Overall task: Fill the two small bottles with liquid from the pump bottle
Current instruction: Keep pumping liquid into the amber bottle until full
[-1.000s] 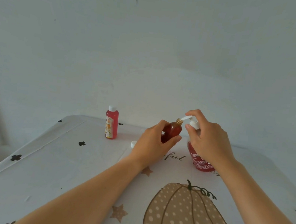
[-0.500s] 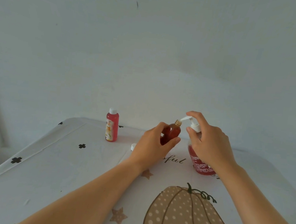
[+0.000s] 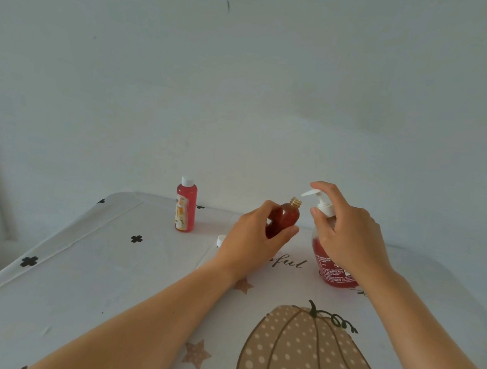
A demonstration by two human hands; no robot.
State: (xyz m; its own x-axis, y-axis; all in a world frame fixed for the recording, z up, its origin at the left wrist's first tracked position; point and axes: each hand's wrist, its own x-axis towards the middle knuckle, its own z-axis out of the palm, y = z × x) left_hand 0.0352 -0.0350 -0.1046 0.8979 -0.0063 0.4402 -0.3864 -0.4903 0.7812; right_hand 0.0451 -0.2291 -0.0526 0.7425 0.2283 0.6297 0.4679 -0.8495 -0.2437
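**Our left hand (image 3: pixel 256 239) holds the uncapped small bottle (image 3: pixel 285 220) at the pump spout (image 3: pixel 307 193)**

Our left hand grips the uncapped small bottle round its body. It is lifted off the counter (image 3: pixel 106 275) and tilted, so its gold threaded mouth leans to the right. Dark red liquid fills it nearly to the neck.

Our right hand (image 3: pixel 347 240) grips the pump bottle (image 3: pixel 325 268), which stands on the counter just to the right. The forefinger lies on top of the white pump head, the thumb presses at the collar beneath, and the other fingers curl round the shoulder. The pump spout sits just above the small bottle's mouth; we cannot tell whether they touch. Red liquid shows in the pump bottle below our hand.

A white cap (image 3: pixel 220 240) lies on the counter just beyond our left wrist, partly hidden. The capped small bottle (image 3: pixel 185 208), red with a printed label, stands upright farther left, well apart. A spotted pumpkin print (image 3: pixel 307 365) covers the counter nearest us.
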